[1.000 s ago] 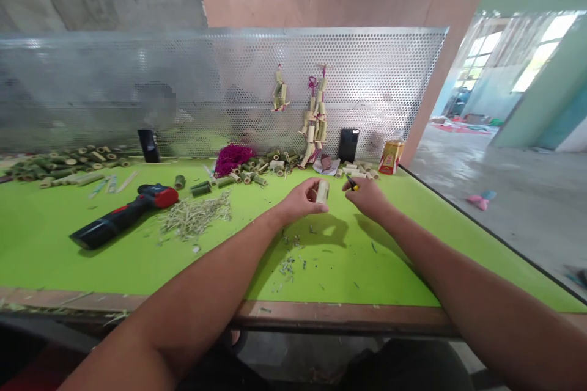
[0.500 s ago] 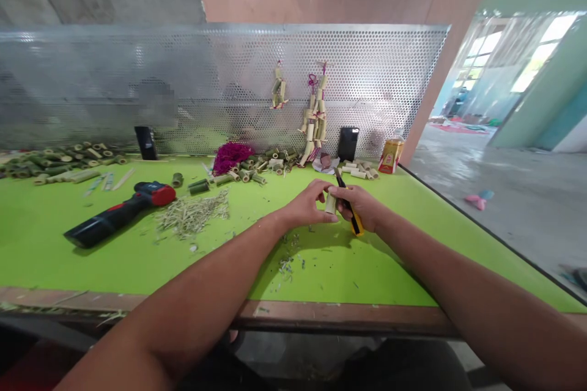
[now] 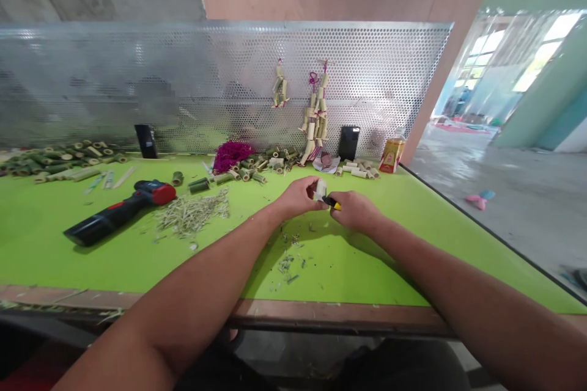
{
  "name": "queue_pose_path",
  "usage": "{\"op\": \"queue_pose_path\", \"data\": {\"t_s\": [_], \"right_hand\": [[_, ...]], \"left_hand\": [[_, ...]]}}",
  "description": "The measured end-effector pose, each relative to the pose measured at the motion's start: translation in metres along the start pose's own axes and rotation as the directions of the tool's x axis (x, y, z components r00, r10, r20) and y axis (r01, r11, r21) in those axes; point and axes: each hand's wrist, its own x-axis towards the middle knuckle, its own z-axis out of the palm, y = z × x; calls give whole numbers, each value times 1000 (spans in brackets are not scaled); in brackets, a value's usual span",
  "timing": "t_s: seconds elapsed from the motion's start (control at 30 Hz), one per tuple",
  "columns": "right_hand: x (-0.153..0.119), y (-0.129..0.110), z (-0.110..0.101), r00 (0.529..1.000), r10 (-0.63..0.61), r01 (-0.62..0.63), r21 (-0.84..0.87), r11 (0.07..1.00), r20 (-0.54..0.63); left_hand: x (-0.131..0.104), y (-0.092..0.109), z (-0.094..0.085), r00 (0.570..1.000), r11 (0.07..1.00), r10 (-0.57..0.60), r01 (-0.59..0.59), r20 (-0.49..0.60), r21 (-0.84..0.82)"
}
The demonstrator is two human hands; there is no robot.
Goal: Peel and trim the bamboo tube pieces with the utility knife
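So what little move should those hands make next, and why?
Probably a short, light stroke by the right hand, trimming the bamboo piece: its knife is already at the piece, which the left hand grips.

From where I stand, this looks like a small craft workshop: a green-topped workbench (image 3: 151, 269) with a cordless power tool (image 3: 121, 211) at ten o'clock, beside a heap of shavings (image 3: 195, 212). Cut bamboo pieces (image 3: 59, 159) pile up farther back at ten, and strung bamboo figures (image 3: 315, 116) hang at twelve on perforated metal sheeting (image 3: 376, 73). Bare concrete floor (image 3: 458, 177) shows at two.
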Motion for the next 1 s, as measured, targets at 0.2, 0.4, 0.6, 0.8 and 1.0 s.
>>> {"op": "queue_pose_path", "data": {"t_s": [0.2, 0.4, 0.6, 0.8, 1.0], "right_hand": [[0, 1, -5, 999, 31, -29, -61, 998, 33], [0, 1, -6, 999, 20, -17, -88, 996, 35], [14, 25, -8, 978, 207, -207, -7, 978, -28], [10, 22, -7, 982, 178, -167, 159, 973, -57], [-1, 0, -5, 999, 34, -34, -26, 999, 22]], "left_hand": [[-1, 5, -3, 1000, 1000, 2, -2, 16, -11], [-4, 9, -7, 999, 1000, 11, -10, 43, -13], [-9, 22, 2, 980, 992, 54, -32, 190, -119], [-4, 12, 2, 997, 982, -44, 55, 69, -180], [-1, 4, -5, 998, 996, -22, 27, 53, -89]]}}
